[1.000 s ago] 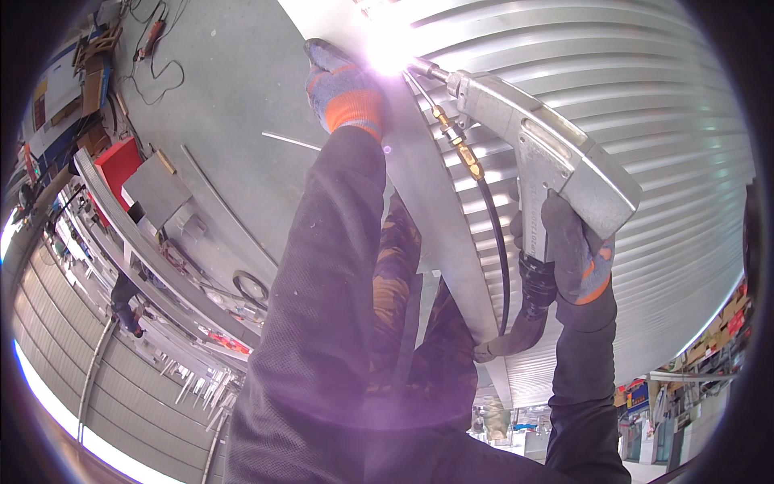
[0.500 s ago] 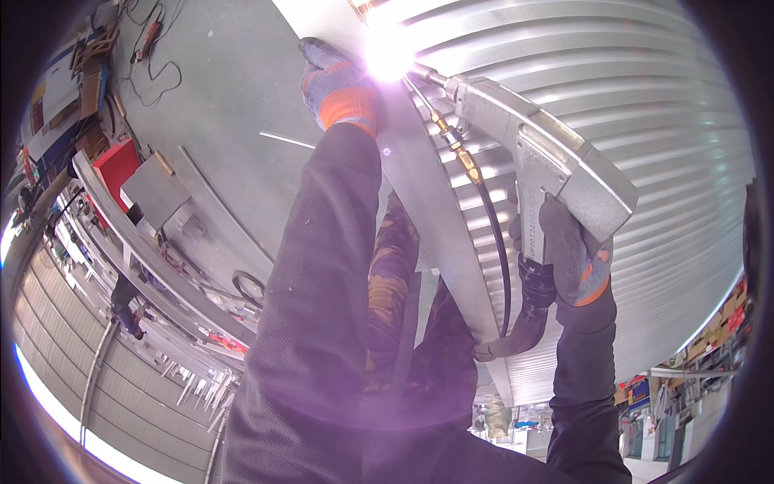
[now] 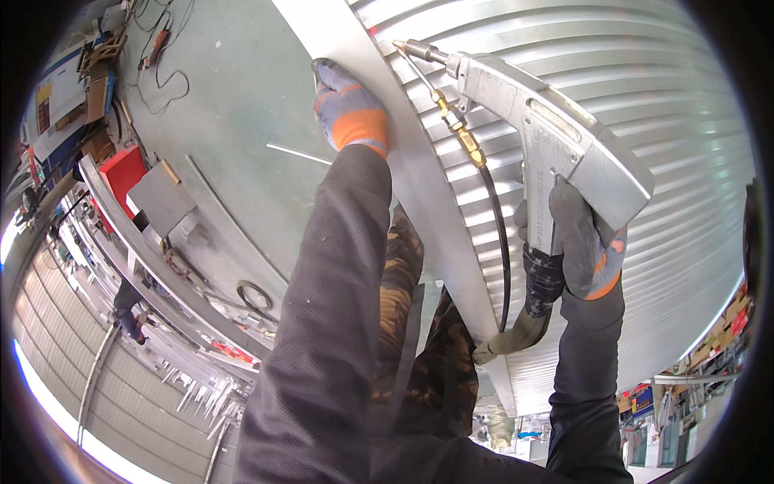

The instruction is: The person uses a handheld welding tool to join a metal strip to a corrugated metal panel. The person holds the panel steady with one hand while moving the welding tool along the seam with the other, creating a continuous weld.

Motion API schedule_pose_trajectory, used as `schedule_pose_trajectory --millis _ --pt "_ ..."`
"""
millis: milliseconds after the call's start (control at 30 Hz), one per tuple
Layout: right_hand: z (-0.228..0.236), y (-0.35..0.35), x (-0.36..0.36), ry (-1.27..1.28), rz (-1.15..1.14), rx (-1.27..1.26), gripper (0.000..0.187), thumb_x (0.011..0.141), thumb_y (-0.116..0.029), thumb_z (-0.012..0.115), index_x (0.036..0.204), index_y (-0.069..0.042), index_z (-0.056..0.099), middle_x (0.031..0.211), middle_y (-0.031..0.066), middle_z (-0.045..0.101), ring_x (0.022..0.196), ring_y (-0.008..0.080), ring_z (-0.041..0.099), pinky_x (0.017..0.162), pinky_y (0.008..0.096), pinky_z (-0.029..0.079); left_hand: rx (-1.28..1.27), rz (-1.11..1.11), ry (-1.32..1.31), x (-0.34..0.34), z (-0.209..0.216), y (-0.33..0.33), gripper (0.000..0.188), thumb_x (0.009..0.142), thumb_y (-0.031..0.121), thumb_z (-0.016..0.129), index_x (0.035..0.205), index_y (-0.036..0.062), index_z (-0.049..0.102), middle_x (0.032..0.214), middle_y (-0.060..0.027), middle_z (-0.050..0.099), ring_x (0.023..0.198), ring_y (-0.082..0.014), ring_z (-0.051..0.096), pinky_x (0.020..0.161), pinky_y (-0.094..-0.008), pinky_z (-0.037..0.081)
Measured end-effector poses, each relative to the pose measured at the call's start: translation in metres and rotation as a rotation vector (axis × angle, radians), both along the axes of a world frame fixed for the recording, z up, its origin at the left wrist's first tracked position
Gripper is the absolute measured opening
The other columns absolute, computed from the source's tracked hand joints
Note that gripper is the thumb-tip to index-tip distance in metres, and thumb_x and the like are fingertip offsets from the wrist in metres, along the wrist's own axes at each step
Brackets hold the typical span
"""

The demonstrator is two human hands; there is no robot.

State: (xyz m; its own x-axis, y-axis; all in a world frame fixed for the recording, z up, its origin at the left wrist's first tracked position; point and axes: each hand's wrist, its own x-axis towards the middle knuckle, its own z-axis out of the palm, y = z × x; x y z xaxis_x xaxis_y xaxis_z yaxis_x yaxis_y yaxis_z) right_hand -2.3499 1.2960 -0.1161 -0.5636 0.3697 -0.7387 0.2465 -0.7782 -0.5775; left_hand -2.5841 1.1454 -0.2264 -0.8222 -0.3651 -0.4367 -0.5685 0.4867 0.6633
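My right hand (image 3: 584,242), in a grey and orange glove, is wrapped round the handle of a silver welding gun (image 3: 532,121). Its copper-coloured tip points up and left, just right of a flat metal bar (image 3: 435,181), and no arc glows there. A thin wire-feed tube with brass fittings (image 3: 461,137) runs beside the nozzle into a black hose (image 3: 497,234). My left hand (image 3: 352,109), gloved alike, is curled against the bar's left edge; its fingertips are partly hidden. A small red light spot (image 3: 372,31) shows on the seam beside a large ribbed metal panel (image 3: 645,161).
A thick cable (image 3: 516,339) hangs from the gun handle across the bar. On the floor to the left lie thin metal strips (image 3: 234,218), a black cord (image 3: 173,81), a red box (image 3: 122,177) and a grey box (image 3: 164,198). Another person (image 3: 127,310) is far off.
The bright welding light has gone out. The gun tip has drawn slightly upward from the seam, and my left hand now sits slightly lower and farther right in the view.
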Motion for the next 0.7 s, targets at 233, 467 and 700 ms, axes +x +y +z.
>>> schedule_pose_trajectory --millis 233,467,700 --pt "0.011 -0.002 -0.024 0.050 0.289 0.246 0.041 0.099 -0.013 0.067 0.136 0.002 0.058 0.124 0.0127 0.069 0.109 0.0165 0.069 0.094 0.0287 0.056 0.173 0.000 -0.007 -0.001 -0.015 -0.014 0.062 0.108 0.053 0.036 0.121 0.0025 0.069 0.114 -0.0142 0.074 0.104 -0.0306 0.070 0.096 -0.0377 0.050" --pt "0.006 -0.004 -0.027 0.008 0.247 0.170 0.045 0.100 -0.015 0.067 0.140 0.002 0.053 0.128 0.0143 0.066 0.111 0.0179 0.068 0.096 0.0298 0.057 0.082 -0.098 -0.011 0.000 -0.010 -0.012 0.059 0.108 0.052 0.038 0.119 0.0026 0.068 0.109 -0.0134 0.074 0.099 -0.0294 0.070 0.092 -0.0360 0.050" --pt "0.005 -0.015 -0.036 -0.010 0.178 0.299 0.042 0.099 -0.022 0.070 0.133 0.000 0.060 0.106 0.0134 0.073 0.077 0.0150 0.072 0.059 0.0259 0.057 0.059 -0.117 -0.024 -0.003 -0.005 -0.011 0.056 0.107 0.050 0.039 0.117 0.0027 0.068 0.106 -0.0128 0.074 0.096 -0.0287 0.069 0.090 -0.0348 0.051"
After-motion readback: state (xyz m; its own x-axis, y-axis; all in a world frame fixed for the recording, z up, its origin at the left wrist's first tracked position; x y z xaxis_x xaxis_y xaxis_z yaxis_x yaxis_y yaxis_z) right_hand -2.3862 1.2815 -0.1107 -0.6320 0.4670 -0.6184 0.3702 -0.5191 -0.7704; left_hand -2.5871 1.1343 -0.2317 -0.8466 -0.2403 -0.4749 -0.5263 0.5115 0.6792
